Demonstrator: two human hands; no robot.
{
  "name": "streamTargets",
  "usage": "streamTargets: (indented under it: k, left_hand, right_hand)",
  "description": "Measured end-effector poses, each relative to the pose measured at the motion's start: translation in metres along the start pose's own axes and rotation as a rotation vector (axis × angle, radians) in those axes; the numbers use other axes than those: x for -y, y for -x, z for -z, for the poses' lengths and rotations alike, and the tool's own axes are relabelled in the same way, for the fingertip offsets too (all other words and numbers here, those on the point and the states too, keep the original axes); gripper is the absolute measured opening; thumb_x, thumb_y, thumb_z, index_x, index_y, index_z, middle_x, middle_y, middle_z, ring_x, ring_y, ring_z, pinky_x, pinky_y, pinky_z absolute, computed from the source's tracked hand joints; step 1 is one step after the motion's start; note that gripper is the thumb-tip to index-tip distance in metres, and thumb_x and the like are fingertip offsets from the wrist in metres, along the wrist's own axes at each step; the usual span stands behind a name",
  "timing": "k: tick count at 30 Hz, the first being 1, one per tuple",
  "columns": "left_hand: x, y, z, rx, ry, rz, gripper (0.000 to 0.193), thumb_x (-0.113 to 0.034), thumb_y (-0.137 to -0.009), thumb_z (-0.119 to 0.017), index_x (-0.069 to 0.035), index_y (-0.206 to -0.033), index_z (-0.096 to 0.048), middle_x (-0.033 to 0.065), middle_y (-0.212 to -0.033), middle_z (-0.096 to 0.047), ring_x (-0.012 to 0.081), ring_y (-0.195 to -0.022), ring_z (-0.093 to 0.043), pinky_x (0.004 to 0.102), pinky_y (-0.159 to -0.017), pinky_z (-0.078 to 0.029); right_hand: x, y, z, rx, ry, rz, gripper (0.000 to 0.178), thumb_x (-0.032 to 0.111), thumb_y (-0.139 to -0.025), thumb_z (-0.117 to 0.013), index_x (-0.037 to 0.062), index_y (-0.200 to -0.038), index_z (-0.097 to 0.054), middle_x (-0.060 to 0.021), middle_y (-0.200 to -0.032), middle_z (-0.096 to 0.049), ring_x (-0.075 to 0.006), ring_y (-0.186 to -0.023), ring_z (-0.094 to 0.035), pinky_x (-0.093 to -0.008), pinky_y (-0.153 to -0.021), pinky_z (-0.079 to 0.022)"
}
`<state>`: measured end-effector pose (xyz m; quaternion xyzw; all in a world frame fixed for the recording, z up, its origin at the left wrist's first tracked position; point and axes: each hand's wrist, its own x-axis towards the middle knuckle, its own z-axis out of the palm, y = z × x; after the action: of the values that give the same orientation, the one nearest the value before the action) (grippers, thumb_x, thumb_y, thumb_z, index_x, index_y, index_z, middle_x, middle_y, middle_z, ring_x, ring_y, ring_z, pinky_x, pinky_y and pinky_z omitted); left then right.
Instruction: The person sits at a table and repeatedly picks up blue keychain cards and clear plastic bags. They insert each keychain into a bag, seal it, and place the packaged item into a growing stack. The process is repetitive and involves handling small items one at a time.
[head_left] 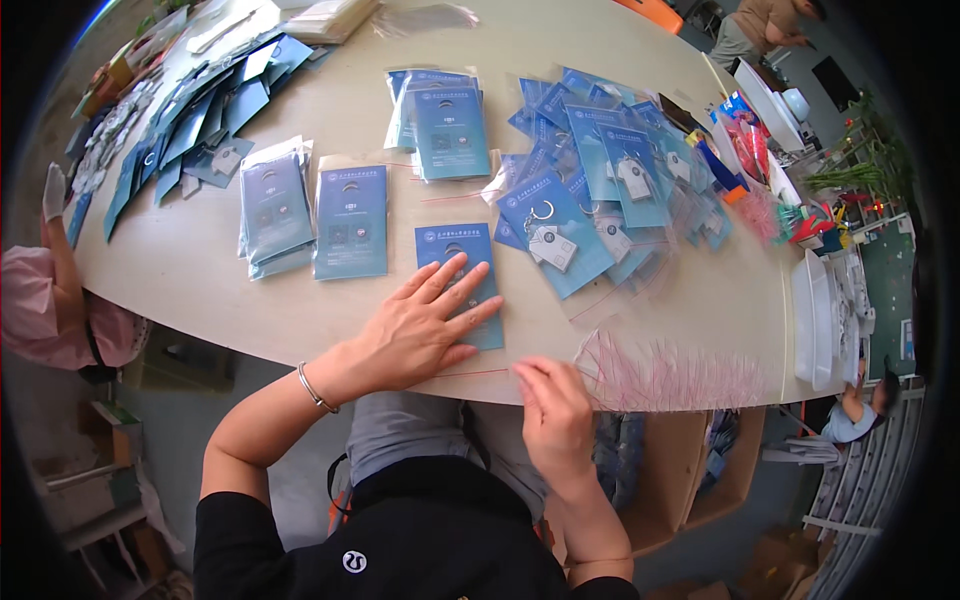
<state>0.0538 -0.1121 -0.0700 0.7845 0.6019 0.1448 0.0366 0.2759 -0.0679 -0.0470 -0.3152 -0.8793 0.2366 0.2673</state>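
Observation:
A blue printed card [483,250] in a clear bag lies at the table's near edge. My left hand [420,325] rests flat on it, fingers spread, hiding much of its middle. Just to the right, my right hand [556,415] is raised by the edge with fingertips pinched together; whatever they hold, if anything, is hidden. Beyond my left hand lie a bagged blue card [350,220] and a bagged card stack [275,210]. At the right is a loose heap of bagged cards, some with white shirt-shaped keychains [553,248].
Another bagged card pile [450,130] sits farther back. Many loose blue cards [245,100] spread over the far left. Thin red-and-clear strips [690,375] bunch along the near right edge. White trays [815,320] stand at the right. Another person's arm [65,260] reaches in at left.

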Motion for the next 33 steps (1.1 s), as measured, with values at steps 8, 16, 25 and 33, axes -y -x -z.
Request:
streamTargets:
  k: [8, 16, 25, 33]
  left_hand:
    - [-0.003, -0.001, 0.000, 0.035, 0.016, 0.029, 0.061, -0.043, -0.092, -0.056, -0.016, -0.145, -0.043, 0.0178, -0.154, -0.030, 0.0371, -0.143, -0.025, 0.0477, -0.115, -0.023]
    - [-0.012, -0.011, 0.006, 0.071, 0.019, 0.056, 0.062, -0.035, -0.086, -0.063, -0.016, -0.143, -0.045, 0.0161, -0.154, -0.031, 0.0344, -0.144, -0.025, 0.0460, -0.116, -0.022]
    - [-0.020, -0.013, 0.012, 0.116, -0.007, 0.103, 0.066, -0.031, -0.083, -0.065, -0.014, -0.143, -0.044, 0.0187, -0.154, -0.030, 0.0371, -0.144, -0.023, 0.0466, -0.118, -0.018]
    - [-0.020, -0.013, 0.015, 0.168, 0.011, 0.120, 0.067, -0.029, -0.082, -0.063, -0.011, -0.144, -0.043, 0.0190, -0.156, -0.026, 0.0374, -0.145, -0.019, 0.0469, -0.119, -0.015]
  right_hand:
    - [-0.014, -0.017, -0.005, 0.151, 0.078, 0.046, 0.011, 0.005, -0.076, -0.070, 0.0031, -0.085, -0.063, -0.0097, -0.088, -0.054, -0.0278, -0.087, -0.053, -0.0392, -0.075, -0.044]
    - [0.009, 0.020, 0.016, 0.392, -0.109, 0.127, 0.010, 0.011, -0.083, -0.065, 0.0056, -0.082, -0.056, -0.0099, -0.087, -0.051, -0.0268, -0.088, -0.050, -0.0385, -0.080, -0.042]
    - [-0.228, 0.109, 0.250, -0.727, 0.468, -0.707, 0.023, 0.020, -0.093, -0.060, -0.0022, -0.096, -0.063, -0.0142, -0.091, -0.062, -0.0260, -0.084, -0.059, -0.0363, -0.079, -0.047]
    - [-0.337, 0.135, 0.286, -0.303, 1.028, -1.162, 0.017, 0.021, -0.089, -0.060, 0.0092, -0.097, -0.070, -0.0129, -0.110, -0.062, -0.0347, -0.111, -0.053, -0.0445, -0.093, -0.044]
